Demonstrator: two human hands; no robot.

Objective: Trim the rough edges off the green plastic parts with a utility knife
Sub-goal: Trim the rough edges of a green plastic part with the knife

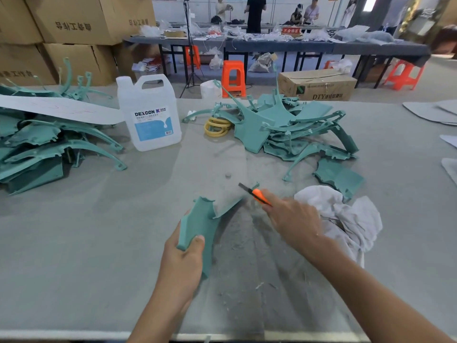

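From the head view, your left hand (184, 253) grips the near end of a green plastic part (197, 224) just above the surface (74, 243). Your right hand (294, 219) is wrapped around the orange utility knife (258, 195), blade at the part's far edge.

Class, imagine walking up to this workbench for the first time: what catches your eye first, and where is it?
The orange utility knife near the middle, gripped by the right hand, blade close to a green plastic part that the left hand holds. Next, a heap of green parts behind the hands, another heap at far left, and a white jug between them.
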